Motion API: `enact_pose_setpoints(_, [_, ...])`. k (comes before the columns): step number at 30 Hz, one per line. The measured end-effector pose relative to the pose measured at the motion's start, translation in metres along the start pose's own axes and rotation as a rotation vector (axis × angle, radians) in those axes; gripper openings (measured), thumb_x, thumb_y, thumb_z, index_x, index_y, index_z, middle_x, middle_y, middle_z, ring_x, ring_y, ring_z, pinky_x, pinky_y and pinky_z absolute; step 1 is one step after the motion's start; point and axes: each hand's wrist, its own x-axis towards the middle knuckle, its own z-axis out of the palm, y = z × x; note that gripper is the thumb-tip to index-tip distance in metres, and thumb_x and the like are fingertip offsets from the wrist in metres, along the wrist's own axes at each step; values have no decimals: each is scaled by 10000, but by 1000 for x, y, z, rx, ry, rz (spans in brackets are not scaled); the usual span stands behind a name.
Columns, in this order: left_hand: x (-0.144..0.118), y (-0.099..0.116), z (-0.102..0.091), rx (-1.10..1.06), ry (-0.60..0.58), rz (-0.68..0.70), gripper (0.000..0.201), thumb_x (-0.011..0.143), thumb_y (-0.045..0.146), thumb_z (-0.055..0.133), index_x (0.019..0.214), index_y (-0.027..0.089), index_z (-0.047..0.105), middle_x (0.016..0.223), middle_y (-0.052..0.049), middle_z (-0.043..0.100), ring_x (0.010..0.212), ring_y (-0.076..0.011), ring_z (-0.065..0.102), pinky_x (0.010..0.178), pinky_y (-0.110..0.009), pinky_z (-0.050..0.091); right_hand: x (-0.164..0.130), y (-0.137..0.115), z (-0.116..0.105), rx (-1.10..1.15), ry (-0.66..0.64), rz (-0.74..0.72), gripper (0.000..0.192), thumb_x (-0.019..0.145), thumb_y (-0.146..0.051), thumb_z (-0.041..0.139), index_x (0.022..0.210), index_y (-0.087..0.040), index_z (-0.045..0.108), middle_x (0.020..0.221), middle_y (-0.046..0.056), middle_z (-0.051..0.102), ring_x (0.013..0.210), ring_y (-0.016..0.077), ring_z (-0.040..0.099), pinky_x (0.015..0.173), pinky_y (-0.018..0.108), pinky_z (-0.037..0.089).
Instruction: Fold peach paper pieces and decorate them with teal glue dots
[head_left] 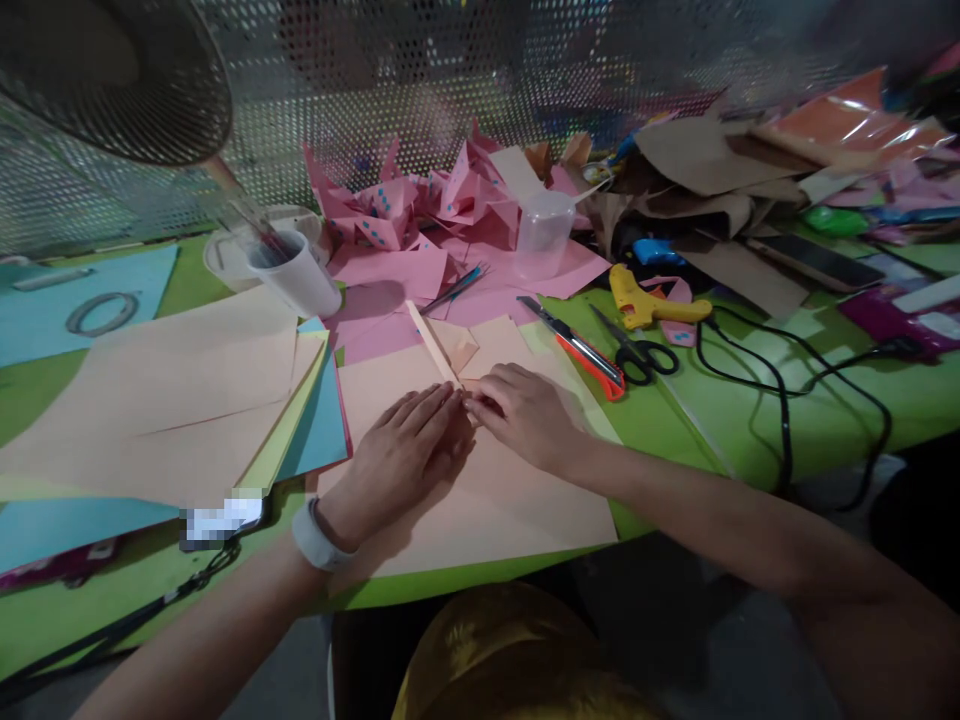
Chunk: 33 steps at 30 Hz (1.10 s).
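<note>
A narrow folded strip of peach paper (433, 343) points away from me, its near end under my fingertips. My left hand (405, 455), with a pale band on the wrist, lies with fingers stretched out over that near end. Beside it, my right hand (525, 412) is closed, thumb and fingers pinched at the same end of the strip. A small folded peach piece (463, 350) sits just right of the strip. Beneath both hands spreads a large peach sheet (525, 515). What lies right under the fingers is partly hidden.
Right of the sheet are a box cutter (574, 345), scissors (637, 350) and a yellow glue gun (645, 298) with a black cord. Coloured sheets (165, 400) and a white cup (296, 275) are at left. Pink paper scraps (420, 205) and a clear plastic cup (544, 235) stand behind.
</note>
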Motion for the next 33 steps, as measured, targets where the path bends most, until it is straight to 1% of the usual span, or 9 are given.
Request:
enact_pose_setpoints(4, [-1, 2, 1, 7, 1, -59, 510, 965, 355, 506, 1419, 132, 451, 1487, -163, 497, 1340, -305, 509, 1145, -492, 412, 0, 1, 2, -74, 11, -65, 232, 1005, -262, 502, 838, -168, 633, 839, 65, 654, 803, 192, 547, 715, 318, 360])
enact_pose_setpoints(7, [-1, 3, 1, -8, 24, -60, 504, 959, 354, 522, 1413, 147, 453, 1483, -157, 503, 1326, -305, 521, 1137, -496, 419, -1, 0, 2, -106, 17, -82, 245, 1012, -274, 489, 845, -167, 633, 838, 69, 659, 798, 196, 543, 719, 324, 357])
enact_pose_setpoints(12, [0, 4, 1, -22, 42, -64, 523, 963, 360, 511, 1420, 123, 423, 1452, -178, 530, 1301, -295, 545, 1130, -504, 423, -2, -1, -1, -126, 9, -89, 206, 996, -266, 520, 857, -166, 633, 853, 71, 665, 811, 205, 545, 735, 332, 361])
enact_pose_setpoints(15, [-1, 2, 4, -19, 20, -56, 519, 960, 347, 517, 1418, 121, 424, 1475, -169, 508, 1325, -288, 523, 1161, -502, 386, -1, -2, -2, -135, 14, -90, 195, 987, -270, 542, 849, -168, 634, 843, 66, 664, 811, 207, 548, 735, 332, 360])
enact_pose_setpoints(18, [-2, 1, 4, -17, 0, -57, 517, 932, 287, 544, 1407, 111, 437, 1488, -173, 489, 1334, -295, 508, 1175, -498, 369, 1, -2, -3, -131, 16, -99, 192, 986, -269, 546, 844, -174, 635, 834, 59, 663, 805, 205, 546, 735, 330, 356])
enact_pose_setpoints(22, [-1, 1, -1, -24, 4, -53, 448, 899, 215, 536, 1337, 130, 496, 1479, -172, 494, 1321, -304, 511, 1152, -507, 398, 2, -2, -4, -128, 18, -101, 192, 984, -264, 546, 841, -172, 637, 828, 56, 664, 802, 204, 543, 733, 331, 351])
enact_pose_setpoints(24, [0, 2, -3, -36, 2, -43, 420, 906, 207, 506, 1319, 134, 508, 1475, -168, 500, 1328, -298, 508, 1147, -508, 405, 2, -2, -4, -124, 21, -99, 187, 981, -261, 551, 843, -170, 639, 828, 54, 665, 799, 203, 543, 733, 331, 352])
enact_pose_setpoints(27, [2, 1, -4, -40, -3, -20, 428, 926, 221, 478, 1342, 124, 496, 1457, -161, 525, 1334, -283, 509, 1158, -505, 389, 2, -2, -4, -123, 28, -98, 192, 980, -262, 554, 835, -171, 641, 821, 51, 663, 788, 199, 542, 729, 330, 352])
enact_pose_setpoints(33, [2, 1, 0, -13, 10, -23, 446, 924, 235, 493, 1353, 113, 498, 1434, -156, 552, 1307, -279, 532, 1151, -489, 397, 2, -2, -1, -134, 26, -84, 221, 988, -269, 537, 815, -171, 634, 808, 51, 658, 787, 196, 542, 723, 329, 348])
